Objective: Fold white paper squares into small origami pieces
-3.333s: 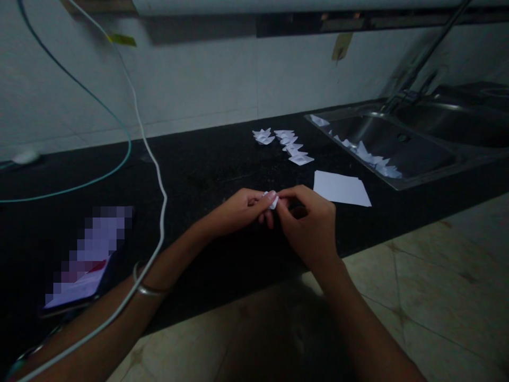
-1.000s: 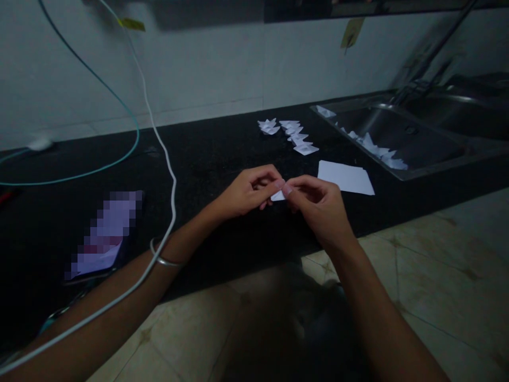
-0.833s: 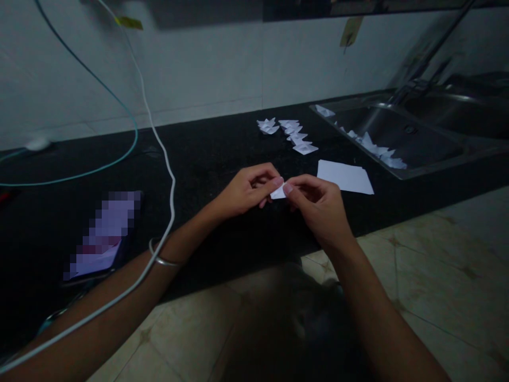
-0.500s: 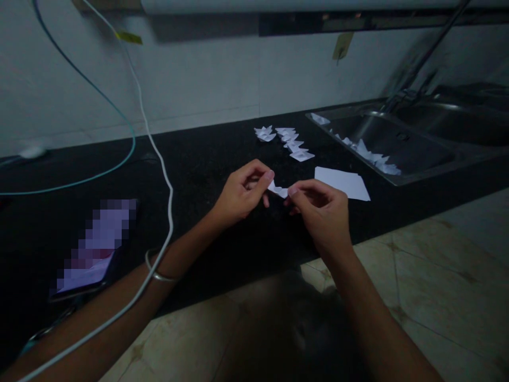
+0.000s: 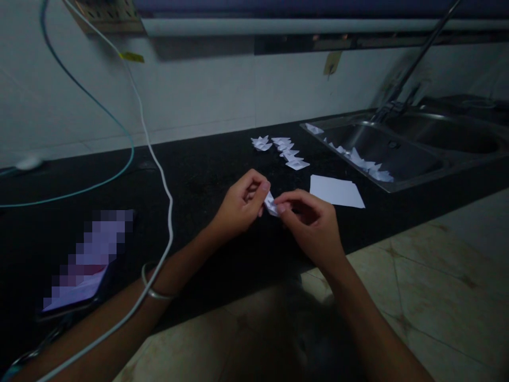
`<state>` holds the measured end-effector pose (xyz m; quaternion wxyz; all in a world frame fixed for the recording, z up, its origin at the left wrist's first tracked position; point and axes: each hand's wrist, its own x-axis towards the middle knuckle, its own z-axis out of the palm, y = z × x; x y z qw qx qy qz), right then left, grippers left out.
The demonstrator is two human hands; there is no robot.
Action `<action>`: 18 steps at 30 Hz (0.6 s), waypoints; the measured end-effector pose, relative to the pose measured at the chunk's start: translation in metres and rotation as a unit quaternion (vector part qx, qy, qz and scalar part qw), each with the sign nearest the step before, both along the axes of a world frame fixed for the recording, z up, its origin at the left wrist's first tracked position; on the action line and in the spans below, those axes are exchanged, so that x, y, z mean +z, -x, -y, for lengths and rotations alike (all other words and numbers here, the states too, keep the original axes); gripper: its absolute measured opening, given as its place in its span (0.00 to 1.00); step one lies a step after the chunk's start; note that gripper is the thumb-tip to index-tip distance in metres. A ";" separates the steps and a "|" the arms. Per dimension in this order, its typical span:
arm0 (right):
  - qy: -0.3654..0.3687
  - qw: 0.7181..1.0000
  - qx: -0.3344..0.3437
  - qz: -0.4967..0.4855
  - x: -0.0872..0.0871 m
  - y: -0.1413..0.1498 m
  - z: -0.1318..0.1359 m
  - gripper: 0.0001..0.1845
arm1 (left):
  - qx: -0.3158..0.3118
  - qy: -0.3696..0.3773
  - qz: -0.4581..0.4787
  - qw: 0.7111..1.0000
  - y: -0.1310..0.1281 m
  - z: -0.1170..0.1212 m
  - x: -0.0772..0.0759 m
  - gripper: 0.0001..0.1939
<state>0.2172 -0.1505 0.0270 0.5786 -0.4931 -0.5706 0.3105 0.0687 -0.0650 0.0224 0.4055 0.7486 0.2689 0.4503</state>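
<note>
Between my hands, above the black counter, is a small folded paper boat (image 5: 271, 204), white and tilted. My left hand (image 5: 244, 200) pinches its far end between thumb and fingers. The near end sits in the thumb and fingertips of my right hand (image 5: 312, 220). Beyond them several white paper boats (image 5: 295, 158) stand in a short row, with another small group of boats (image 5: 261, 143) to their left. A stack of white paper sheets (image 5: 337, 191) lies on the counter just past my right hand.
At the right is a steel sink (image 5: 413, 154) with several folded papers (image 5: 358, 158) along its left side and a faucet (image 5: 392, 106). A phone (image 5: 85, 262) lies at the left. A white cable (image 5: 169, 212) crosses in front of my left forearm; a teal cable (image 5: 132, 148) hangs behind.
The paper boat has turned from nearly level to a steeper slant, and my hands are closer together. The whole view has shifted slightly, with the counter lower in the picture.
</note>
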 end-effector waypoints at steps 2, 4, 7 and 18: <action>0.012 1.000 0.019 0.007 -0.001 0.000 -0.001 0.05 | 0.000 -0.022 -0.022 1.000 0.001 0.001 0.000 0.09; 0.031 0.999 0.025 0.006 -0.002 0.001 -0.001 0.06 | 0.002 -0.042 -0.037 0.998 0.002 0.002 0.000 0.08; 0.050 0.999 0.016 0.005 -0.003 0.001 -0.001 0.09 | 0.014 -0.050 -0.052 0.997 0.003 0.001 0.001 0.08; 0.031 0.999 0.003 0.025 -0.004 0.002 -0.001 0.08 | 0.029 -0.038 -0.047 0.998 0.000 0.002 0.002 0.07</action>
